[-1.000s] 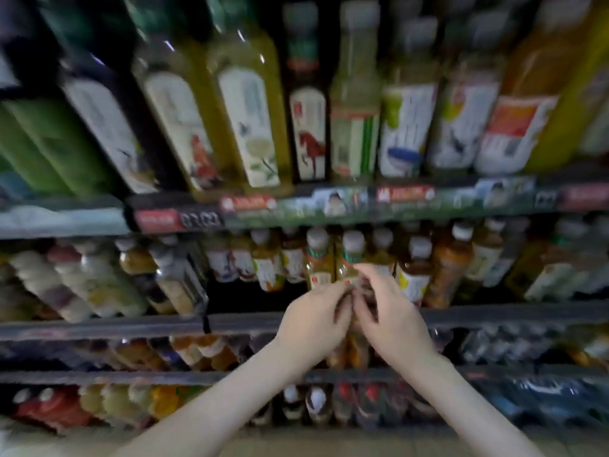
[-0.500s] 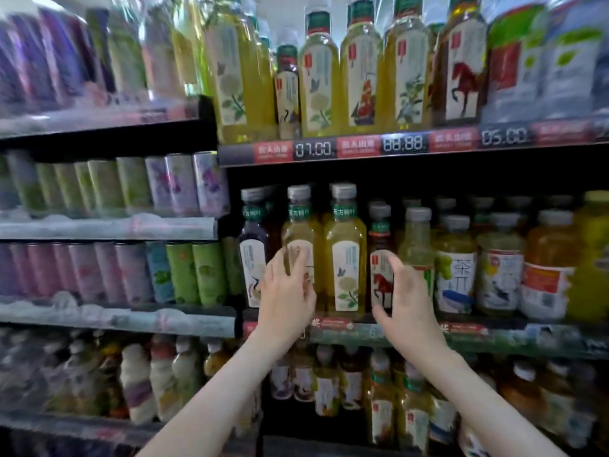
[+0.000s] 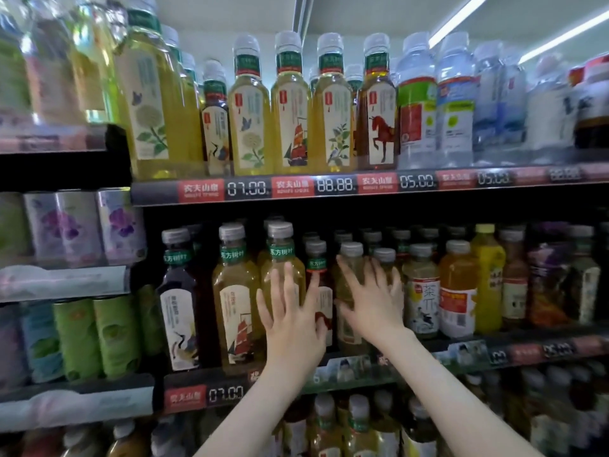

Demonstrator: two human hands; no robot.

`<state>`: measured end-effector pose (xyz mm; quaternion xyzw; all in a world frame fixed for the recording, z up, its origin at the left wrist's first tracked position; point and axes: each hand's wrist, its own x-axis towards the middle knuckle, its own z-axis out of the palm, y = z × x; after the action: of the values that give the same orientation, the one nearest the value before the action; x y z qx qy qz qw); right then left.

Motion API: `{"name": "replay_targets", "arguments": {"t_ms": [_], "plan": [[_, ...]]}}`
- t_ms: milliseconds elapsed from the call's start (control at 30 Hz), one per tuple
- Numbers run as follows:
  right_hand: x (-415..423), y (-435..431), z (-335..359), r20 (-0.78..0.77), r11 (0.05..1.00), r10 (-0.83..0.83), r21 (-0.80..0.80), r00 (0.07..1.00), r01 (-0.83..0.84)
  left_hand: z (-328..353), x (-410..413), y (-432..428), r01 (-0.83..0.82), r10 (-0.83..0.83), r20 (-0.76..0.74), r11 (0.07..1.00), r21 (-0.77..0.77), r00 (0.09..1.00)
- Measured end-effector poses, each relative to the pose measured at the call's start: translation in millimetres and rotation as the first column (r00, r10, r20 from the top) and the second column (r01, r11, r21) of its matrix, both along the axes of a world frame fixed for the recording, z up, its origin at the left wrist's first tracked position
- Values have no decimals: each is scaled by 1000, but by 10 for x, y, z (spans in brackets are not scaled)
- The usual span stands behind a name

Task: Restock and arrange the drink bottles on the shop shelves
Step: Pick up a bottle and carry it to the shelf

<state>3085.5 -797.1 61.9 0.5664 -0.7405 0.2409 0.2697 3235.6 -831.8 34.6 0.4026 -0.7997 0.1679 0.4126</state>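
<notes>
Drink bottles point(image 3: 458, 285) on the middle shelf point(image 3: 204, 395) are being met by two bare hands raised from the bottom edge of the view, and none of them is gripped. The left hand point(image 3: 293, 324) is held flat, its fingers straight and spread, and is laid over the front of a yellow-green bottle point(image 3: 283, 265) in the front row; whether the palm presses it or only brushes it cannot be told. The right hand point(image 3: 372, 305) is likewise spread wide, nothing being clasped, over a pale bottle point(image 3: 351, 278) just beside, though the contact is left uncertain by motion blur. Between the two hands a small red-labelled bottle point(image 3: 316, 275) is seen, set a little further back. The hands are no longer joined low at a lower shelf with fingertips pinched together, as a second ago, nor merely lifted apart before this row, as half a second ago; they are now brought against the bottles themselves. The work is therefore judged to have been shifted up to this shelf, and to straightening the fronts rather than adding stock, since nothing is carried. To the left, a ship-labelled bottle point(image 3: 235, 305) and a dark bottle point(image 3: 179, 301) are stood at the shelf edge, and green cans point(image 3: 79, 334) are stacked in the next bay. Furthest up, tea bottles point(image 3: 293, 103) and water bottles point(image 3: 418, 103) are faced forward above a price rail point(image 3: 333, 186).
</notes>
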Motion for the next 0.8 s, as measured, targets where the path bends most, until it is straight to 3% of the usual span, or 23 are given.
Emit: {"name": "replay_targets", "arguments": {"t_ms": [100,267,467,700,800], "plan": [[7,-67,-3,19,999,4,43,1000,-5,-53,16,-67,1,-1,2,1000,-29,1000],[-5,36,-184,55,962,211,-189,976,-197,-116,99,-147,34,-30,35,994,-101,999],[-17,283,-529,30,872,405,-312,914,-377,-159,-44,-63,106,-102,45,988,-113,994],[-98,516,-454,-184,731,447,-490,876,-476,-141,-323,268,414,-415,-22,899,143,909],[-198,650,-282,-190,718,457,-499,869,-486,-54,-411,311,389,-388,-35,911,134,921]]}}
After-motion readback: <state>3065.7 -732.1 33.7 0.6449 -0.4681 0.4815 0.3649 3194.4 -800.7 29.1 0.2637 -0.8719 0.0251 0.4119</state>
